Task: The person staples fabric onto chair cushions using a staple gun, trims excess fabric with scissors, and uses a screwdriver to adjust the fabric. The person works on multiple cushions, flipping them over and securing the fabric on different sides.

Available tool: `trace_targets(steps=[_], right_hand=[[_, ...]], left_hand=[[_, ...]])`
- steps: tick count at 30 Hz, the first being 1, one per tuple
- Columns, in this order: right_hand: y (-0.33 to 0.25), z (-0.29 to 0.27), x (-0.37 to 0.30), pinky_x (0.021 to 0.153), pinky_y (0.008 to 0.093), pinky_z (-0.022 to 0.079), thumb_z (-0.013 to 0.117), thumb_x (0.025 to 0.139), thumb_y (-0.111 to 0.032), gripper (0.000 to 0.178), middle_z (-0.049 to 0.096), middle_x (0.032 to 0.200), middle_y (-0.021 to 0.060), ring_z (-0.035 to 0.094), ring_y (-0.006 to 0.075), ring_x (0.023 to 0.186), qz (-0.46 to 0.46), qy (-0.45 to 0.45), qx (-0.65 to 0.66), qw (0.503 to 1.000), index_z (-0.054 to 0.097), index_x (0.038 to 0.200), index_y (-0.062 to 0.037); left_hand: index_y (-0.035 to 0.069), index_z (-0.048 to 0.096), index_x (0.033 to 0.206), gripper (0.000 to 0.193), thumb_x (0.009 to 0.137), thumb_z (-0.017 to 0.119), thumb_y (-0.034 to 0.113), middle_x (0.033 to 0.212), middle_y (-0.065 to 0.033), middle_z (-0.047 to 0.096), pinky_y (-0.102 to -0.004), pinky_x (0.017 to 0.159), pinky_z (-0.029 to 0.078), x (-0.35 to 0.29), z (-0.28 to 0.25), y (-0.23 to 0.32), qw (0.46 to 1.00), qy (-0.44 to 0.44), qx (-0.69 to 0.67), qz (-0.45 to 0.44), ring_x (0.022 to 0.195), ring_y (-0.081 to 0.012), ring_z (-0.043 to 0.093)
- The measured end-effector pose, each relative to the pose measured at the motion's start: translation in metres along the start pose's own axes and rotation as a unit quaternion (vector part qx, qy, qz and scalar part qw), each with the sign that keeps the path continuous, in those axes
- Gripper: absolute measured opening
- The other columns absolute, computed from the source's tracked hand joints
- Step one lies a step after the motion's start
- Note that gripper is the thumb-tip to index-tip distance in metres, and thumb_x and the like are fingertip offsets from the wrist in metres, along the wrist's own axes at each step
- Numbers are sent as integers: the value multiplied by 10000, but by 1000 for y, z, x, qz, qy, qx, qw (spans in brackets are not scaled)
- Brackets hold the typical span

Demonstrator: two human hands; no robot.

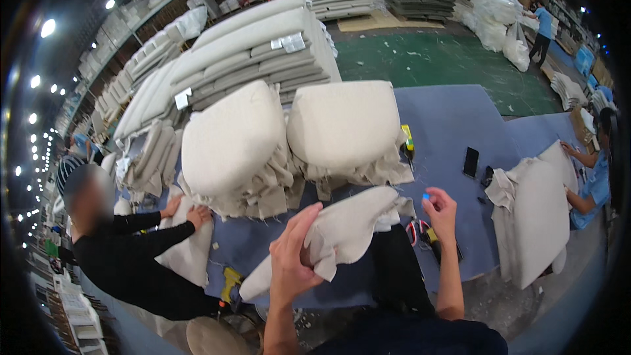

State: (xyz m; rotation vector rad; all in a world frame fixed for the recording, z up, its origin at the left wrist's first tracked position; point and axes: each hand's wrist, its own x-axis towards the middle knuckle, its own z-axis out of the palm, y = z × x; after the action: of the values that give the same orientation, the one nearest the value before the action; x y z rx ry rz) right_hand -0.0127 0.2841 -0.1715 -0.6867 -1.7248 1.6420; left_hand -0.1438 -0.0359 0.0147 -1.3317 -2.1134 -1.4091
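A beige fabric-covered seat cushion [355, 220] is tilted up on edge in front of me, its loose cloth edge folded over. My left hand [294, 250] grips its near left side, fingers up and thumb against the cloth. My right hand [442, 213], raised at the cushion's right end, is apart from it and pinches a small blue piece [425, 196] between thumb and fingertips; its kind is too small to tell. Below that hand lie scissors with red and white handles [413, 231] and a yellow-black tool [432, 236]. Dark cloth covers my leg [401, 266] beneath the cushion.
Two stacks of beige padded seats [227, 135] [345, 121] stand ahead on the blue-grey table [437, 115]. A phone [470, 162] and yellow-handled tools [408, 139] [230, 283] lie around. Co-workers stand left [125, 250] and right [595, 181], the left one's hands on cloth. More cushions [536, 223] lean right.
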Motion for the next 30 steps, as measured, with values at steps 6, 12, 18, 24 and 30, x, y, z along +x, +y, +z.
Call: trace_targets(steps=[6,12,18,24,30], right_hand=[[-162,81,-39,666,221,480,701,926,-26,142,699,847,5,604,45,755,-127,-115,37,985,734,1055,24],[-216,113,-65,657,238,510,749,842,39,219,733,832,86,664,106,701,-308,-311,-19,899,744,1061,44],[-208,121,-67,569,248,461,735,842,14,269,667,705,45,596,105,580,-290,-350,12,891,746,1102,-51],[-203,121,-65,560,236,435,731,836,29,291,657,694,31,562,71,572,-256,-369,26,893,742,1115,-54],[-202,119,-63,552,236,413,724,832,41,308,634,675,11,524,55,565,-247,-381,32,890,740,1124,-56]], left_hand=[[-25,574,1333,686,693,808,53,1191,-210,704,-368,931,543,-22,-5,8,1000,8,7,6,1044,-320,717],[-8,574,1342,731,668,849,54,1164,-195,717,-362,887,562,-35,2,13,999,31,-21,22,1008,-302,734],[-17,569,1343,759,659,881,85,1154,-200,715,-367,843,574,-43,4,15,998,40,6,44,975,-318,737],[-22,566,1336,775,645,895,99,1186,-218,705,-386,850,579,-48,7,13,998,37,9,52,982,-342,736],[18,526,1381,889,520,743,53,1269,-187,673,-466,899,573,-50,10,19,998,40,-19,38,1094,-434,678]])
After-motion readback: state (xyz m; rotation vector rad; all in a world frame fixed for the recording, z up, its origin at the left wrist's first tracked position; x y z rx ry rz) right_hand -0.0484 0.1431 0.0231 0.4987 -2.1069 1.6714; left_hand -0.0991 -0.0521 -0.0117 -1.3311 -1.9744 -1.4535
